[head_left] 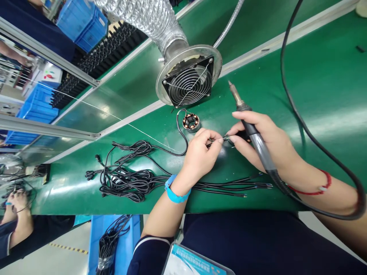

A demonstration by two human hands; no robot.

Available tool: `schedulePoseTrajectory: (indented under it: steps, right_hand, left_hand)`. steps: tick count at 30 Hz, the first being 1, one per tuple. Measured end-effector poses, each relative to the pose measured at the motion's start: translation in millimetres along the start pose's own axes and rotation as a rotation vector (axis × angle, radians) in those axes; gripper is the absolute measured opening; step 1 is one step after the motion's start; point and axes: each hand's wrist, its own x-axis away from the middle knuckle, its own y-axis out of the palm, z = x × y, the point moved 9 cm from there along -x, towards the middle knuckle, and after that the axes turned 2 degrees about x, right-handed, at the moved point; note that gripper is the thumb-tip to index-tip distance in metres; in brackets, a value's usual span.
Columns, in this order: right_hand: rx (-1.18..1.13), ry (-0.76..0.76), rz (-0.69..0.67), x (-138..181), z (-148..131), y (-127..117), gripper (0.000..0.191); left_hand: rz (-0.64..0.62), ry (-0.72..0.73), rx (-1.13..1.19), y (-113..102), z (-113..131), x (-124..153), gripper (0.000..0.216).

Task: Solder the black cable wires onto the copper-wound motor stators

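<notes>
My left hand (200,154) is closed in a pinch on the end of a thin black cable, its thumb and forefinger together. Resting in my right hand (275,143) is a soldering iron (260,151), its metal tip pointing up and away. The thumb and fingertips of that same hand meet at the fine wire ends (226,137) beside my left fingertips; a small dark part behind them is mostly hidden. Just beyond my left hand sits a motor stator (192,129) with copper windings, a black lead curving from it. Coiled black cables (132,179) lie left, their stripped ends passing under my left wrist.
A fume extractor fan (189,86) on a foil duct (149,19) stands behind the stator. The iron's cord (312,137) loops along the right. Below the bench edge, a blue bin (94,244) holds cables. A co-worker's hands (18,200) are at far left.
</notes>
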Motion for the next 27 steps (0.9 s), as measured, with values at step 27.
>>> schedulePoseTrajectory:
  steps: [27]
  right_hand:
    - [0.103, 0.002, 0.261, 57, 5, -52, 0.022]
  left_hand:
    - [0.029, -0.282, 0.157, 9, -29, 1, 0.010]
